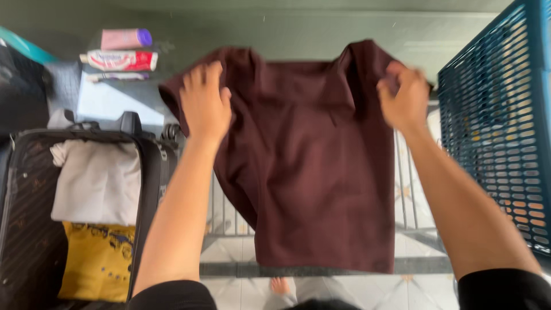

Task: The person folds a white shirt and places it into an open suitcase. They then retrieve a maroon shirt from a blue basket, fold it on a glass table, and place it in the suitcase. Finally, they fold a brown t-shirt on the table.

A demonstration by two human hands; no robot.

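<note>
Maroon shirt (pixel 310 172) hangs in the air in front of the person, held up by its top edge and spread flat, its lower hem dropping almost to the bottom of the view. The left hand (pixel 205 103) is closed on the cloth at the upper left, near one sleeve, its grip bunching the fabric under the fingers. The right hand (pixel 406 99) is closed on the upper right corner, pinching the cloth by the other sleeve; motion blur softens both hands. The two hands are well apart, and the shirt stretches between them.

Nearest, at the lower left, an open black suitcase (pixel 23 229) holds a folded yellow garment (pixel 97 261) with a folded pale grey garment (pixel 97 181) lying just beyond it. Behind the shirt, a metal rack (pixel 404 189) of thin bars shows over the pale tiled floor (pixel 229 250). At the right edge stands a blue plastic basket (pixel 493 120) with a perforated wall.

Farther off, at the upper left, a white and red tube (pixel 121 59) lies on its side on a small surface. Just beyond it lies a pink bottle with a purple cap (pixel 125 38), also on its side. Their labels are too blurred to make out.
</note>
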